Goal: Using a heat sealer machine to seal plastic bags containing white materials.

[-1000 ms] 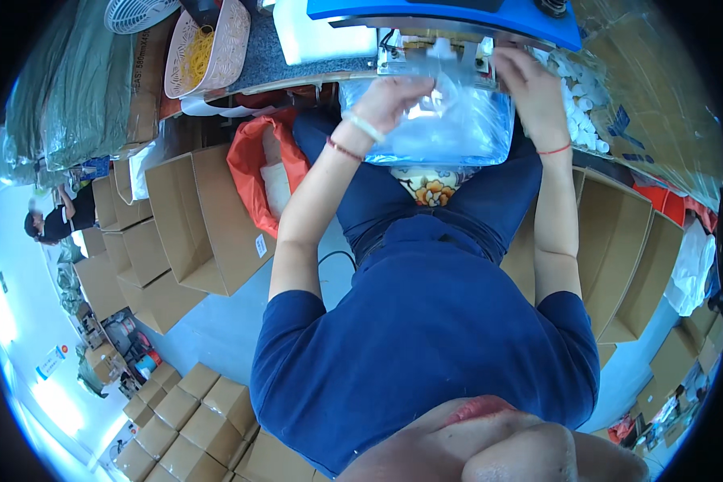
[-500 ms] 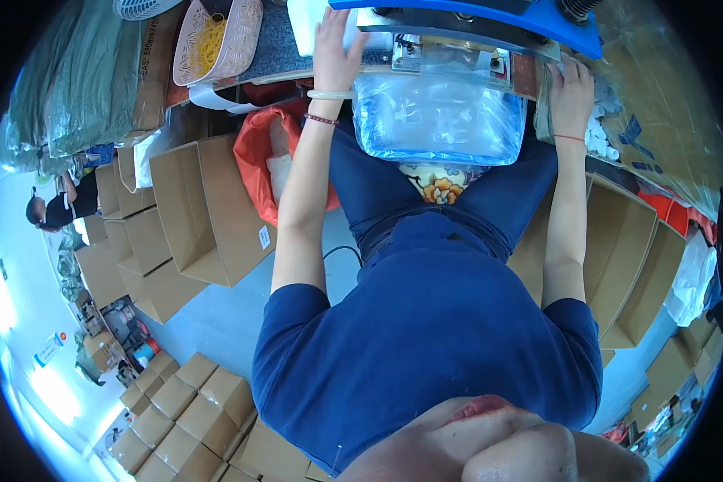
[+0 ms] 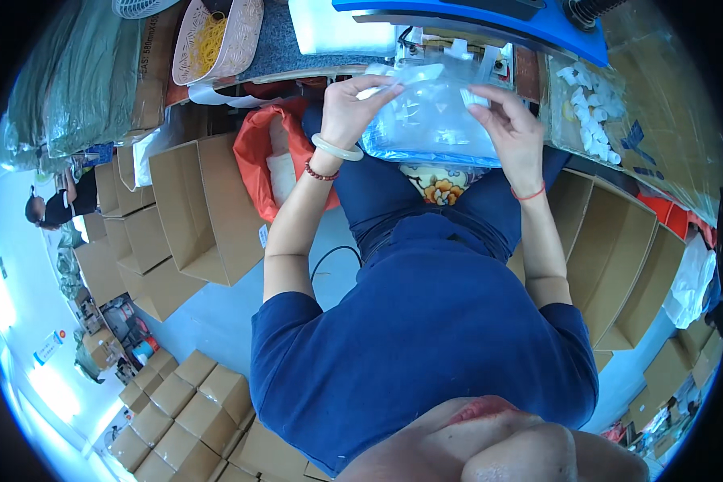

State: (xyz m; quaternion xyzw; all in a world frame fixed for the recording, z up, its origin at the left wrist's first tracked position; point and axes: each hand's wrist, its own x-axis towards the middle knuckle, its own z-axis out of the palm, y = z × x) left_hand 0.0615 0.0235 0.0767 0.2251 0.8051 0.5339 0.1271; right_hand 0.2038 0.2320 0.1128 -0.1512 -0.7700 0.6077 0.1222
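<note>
Between my hands, over my lap, hangs a clear plastic bag. My left hand is closed in a pinch on the bag's left edge. My right hand is closed on a small white plastic piece, which is beside the bag's right side; its exact shape is hard to make out. Below them is a container lined with blue film, holding clear plastic items. Just beyond stands a blue machine with metal fittings under its head, partly hidden by the bag.
A white stack of plastic bags lies on the table, left of the machine. A basket of yellow rubber bands stands farther left. Loose white pieces lie at right. Open cardboard boxes and a red bag flank my legs.
My left hand has come from the bag stack toward the middle with a clear bag. My right hand has moved inward from the loose pieces, bringing a white one.
</note>
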